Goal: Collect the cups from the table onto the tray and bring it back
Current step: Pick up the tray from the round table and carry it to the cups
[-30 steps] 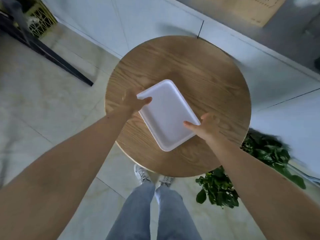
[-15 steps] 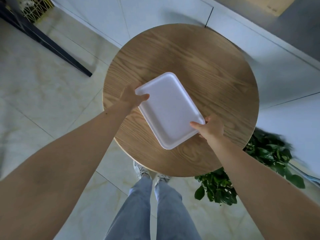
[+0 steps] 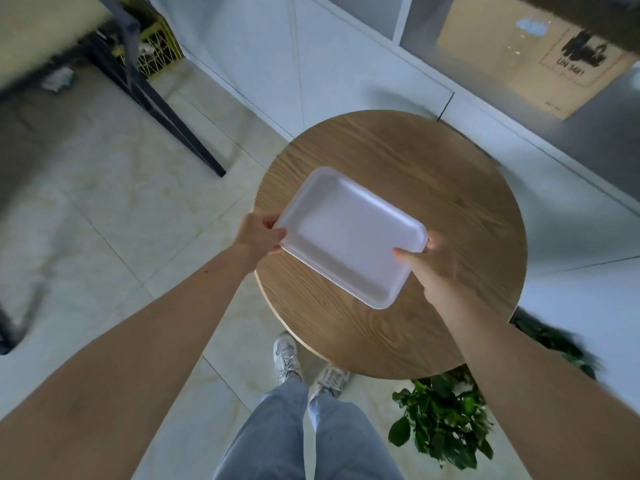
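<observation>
A white rectangular tray (image 3: 349, 233) with nothing in it is above the round wooden table (image 3: 450, 188). My left hand (image 3: 258, 237) grips the tray's left short edge, thumb on top. My right hand (image 3: 427, 261) grips its right short edge, thumb on the rim. The tray appears lifted a little off the tabletop. No cups are in view.
A potted green plant (image 3: 443, 420) stands on the tiled floor under the table's near right edge. A dark metal table leg (image 3: 173, 119) slants across the floor at the left, with a yellow wire basket (image 3: 159, 60) behind it. A cardboard box (image 3: 540, 53) sits at the back right.
Both hands have closed on the tray's short edges and turned it more level across the table. The view has pulled back and shifted left, so the table sits further right.
</observation>
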Available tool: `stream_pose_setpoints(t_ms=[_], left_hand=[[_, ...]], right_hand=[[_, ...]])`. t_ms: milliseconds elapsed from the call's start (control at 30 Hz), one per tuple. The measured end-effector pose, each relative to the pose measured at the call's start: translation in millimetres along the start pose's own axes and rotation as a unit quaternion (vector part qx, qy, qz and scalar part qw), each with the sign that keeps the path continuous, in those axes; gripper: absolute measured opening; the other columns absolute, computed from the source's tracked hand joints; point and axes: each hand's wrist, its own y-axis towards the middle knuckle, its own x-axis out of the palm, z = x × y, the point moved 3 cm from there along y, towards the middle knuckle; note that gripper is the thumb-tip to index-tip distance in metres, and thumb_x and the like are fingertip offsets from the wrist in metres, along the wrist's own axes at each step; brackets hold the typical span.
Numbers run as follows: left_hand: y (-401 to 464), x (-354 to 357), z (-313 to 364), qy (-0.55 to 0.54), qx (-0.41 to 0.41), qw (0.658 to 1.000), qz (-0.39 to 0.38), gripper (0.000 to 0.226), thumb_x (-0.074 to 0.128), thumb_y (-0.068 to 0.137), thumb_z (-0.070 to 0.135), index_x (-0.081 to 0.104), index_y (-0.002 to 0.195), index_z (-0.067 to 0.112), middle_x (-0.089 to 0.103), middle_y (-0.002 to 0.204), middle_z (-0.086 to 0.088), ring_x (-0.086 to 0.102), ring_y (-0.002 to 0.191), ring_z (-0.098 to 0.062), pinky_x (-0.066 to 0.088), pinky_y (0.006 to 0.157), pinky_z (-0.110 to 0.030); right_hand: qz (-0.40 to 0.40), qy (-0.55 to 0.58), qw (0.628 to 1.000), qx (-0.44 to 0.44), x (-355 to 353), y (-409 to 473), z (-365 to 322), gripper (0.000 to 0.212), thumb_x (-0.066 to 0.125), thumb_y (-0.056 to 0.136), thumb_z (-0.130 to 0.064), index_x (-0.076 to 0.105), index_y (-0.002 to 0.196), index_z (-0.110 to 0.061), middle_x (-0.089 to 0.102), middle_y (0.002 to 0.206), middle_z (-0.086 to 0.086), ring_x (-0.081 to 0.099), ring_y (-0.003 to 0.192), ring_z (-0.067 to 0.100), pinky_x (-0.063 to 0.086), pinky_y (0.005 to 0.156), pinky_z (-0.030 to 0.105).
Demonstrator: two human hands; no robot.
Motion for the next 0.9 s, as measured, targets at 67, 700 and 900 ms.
stream_pose_setpoints(t_ms=[67, 700, 900], left_hand=[[-11.1, -13.1, -3.5, -0.032, -0.012, 0.999, 0.006, 0.023, 0.057, 0.089, -0.005, 0.058, 0.107, 0.01, 0.059, 0.102, -0.01, 0.062, 0.095, -0.027, 0.06, 0.067, -0.027], [-65.6, -183.0, -52.7, -0.336, -0.049, 0.93, 0.141, 0.025, 0.05, 0.091, -0.009, 0.045, 0.11, 0.005, 0.054, 0.097, -0.014, 0.062, 0.079, -0.028, 0.061, 0.062, -0.034], [-56.0, -258.9, -60.9, -0.364, -0.039, 0.919, 0.147, 0.027, 0.05, 0.091, -0.009, 0.045, 0.113, 0.004, 0.057, 0.093, -0.012, 0.063, 0.079, -0.027, 0.061, 0.064, -0.033]], right_hand=[[-0.014, 0.013, 1.0, -0.013, 7.0, -1.9, -19.4, 0.047, 0.081, 0.067, -0.01, 0.061, 0.11, -0.014, 0.066, 0.092, -0.005, 0.064, 0.081, 0.012, 0.049, 0.061, 0.025], [-0.164, -0.075, 0.975, -0.132, 169.3, -72.5, -131.3, 0.008, 0.072, 0.075, -0.005, 0.065, 0.078, -0.003, 0.06, 0.072, 0.005, 0.056, 0.066, 0.019, 0.042, 0.055, 0.025], [-0.181, -0.077, 0.97, -0.143, 237.7, -94.7, -165.1, 0.018, 0.071, 0.072, -0.007, 0.068, 0.09, -0.002, 0.065, 0.082, 0.01, 0.062, 0.076, 0.025, 0.05, 0.066, 0.036]])
